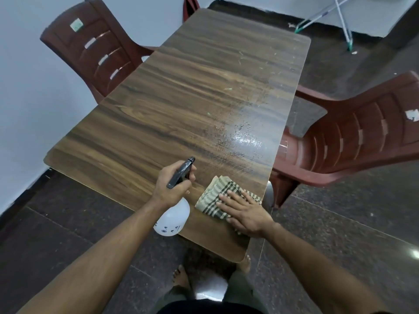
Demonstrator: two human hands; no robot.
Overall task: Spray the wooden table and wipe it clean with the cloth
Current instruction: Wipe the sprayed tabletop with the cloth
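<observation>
- Over the near end of the wooden table, your left hand grips the spray bottle by its black trigger head, nozzle aimed toward the table's far right; its white body hangs just past the table's near edge.
- Right of the bottle, on the table's near right corner, the striped cloth lies folded under your right hand, fingers straight and pressing it flat.
- Beyond the cloth, a wet patch glistens by the table's right edge, so spraying looks underway.
- Next, likely spray the table's dry left side, then sweep the cloth across.
</observation>
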